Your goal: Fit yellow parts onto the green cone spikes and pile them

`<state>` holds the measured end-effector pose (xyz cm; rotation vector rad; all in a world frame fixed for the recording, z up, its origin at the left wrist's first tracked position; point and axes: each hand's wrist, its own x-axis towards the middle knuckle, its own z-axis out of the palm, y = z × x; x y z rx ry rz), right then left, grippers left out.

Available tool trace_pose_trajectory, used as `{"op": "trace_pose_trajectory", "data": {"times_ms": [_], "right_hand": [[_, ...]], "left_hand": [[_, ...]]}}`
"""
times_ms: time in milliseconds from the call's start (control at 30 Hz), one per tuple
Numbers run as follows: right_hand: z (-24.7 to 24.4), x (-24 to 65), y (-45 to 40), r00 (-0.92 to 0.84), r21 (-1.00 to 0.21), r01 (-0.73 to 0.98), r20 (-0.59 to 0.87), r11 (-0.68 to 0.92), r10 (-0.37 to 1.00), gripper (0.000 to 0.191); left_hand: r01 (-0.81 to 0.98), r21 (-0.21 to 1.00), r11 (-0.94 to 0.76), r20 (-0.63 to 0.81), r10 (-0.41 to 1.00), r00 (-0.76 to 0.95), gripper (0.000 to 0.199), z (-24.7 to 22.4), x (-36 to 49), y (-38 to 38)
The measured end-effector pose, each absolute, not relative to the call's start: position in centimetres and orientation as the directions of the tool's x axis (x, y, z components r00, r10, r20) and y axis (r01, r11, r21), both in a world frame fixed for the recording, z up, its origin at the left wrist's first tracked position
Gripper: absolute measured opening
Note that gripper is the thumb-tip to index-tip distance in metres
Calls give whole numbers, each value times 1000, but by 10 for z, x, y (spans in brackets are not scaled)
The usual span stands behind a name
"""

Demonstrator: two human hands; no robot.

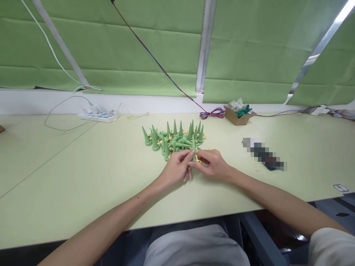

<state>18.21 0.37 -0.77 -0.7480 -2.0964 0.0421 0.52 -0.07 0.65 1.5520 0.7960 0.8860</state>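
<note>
At the centre of the frame, a person's left hand [177, 168] and right hand [212, 165] meet over a pale surface [83, 177], fingers of both pinched shut on one green cone [193, 147] with a small yellow piece [197, 159] at its base. It is held just in front of the cone pile [173, 139]. The step in hand looks like fitting the yellow piece to the cone; finishing it would call for a firm press. A power strip [98, 116] lies upper left, a cardboard box [239, 115] upper right.
</note>
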Motion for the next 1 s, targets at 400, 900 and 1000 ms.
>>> {"op": "trace_pose_trajectory", "data": {"times_ms": [400, 900, 1000], "right_hand": [[1, 202, 19, -101, -458, 510, 809, 729, 579, 43], [-5, 215, 41, -326, -412, 793, 336, 449, 884, 18], [-2, 214, 38, -363, -391, 798, 296, 458, 884, 14]], "left_hand": [[217, 861, -460, 383, 867, 320, 20, 9, 6, -12], [581, 564, -587, 305, 802, 514, 14, -1, 4, -8], [594, 555, -583, 281, 803, 525, 15, -2, 4, -7]]}}
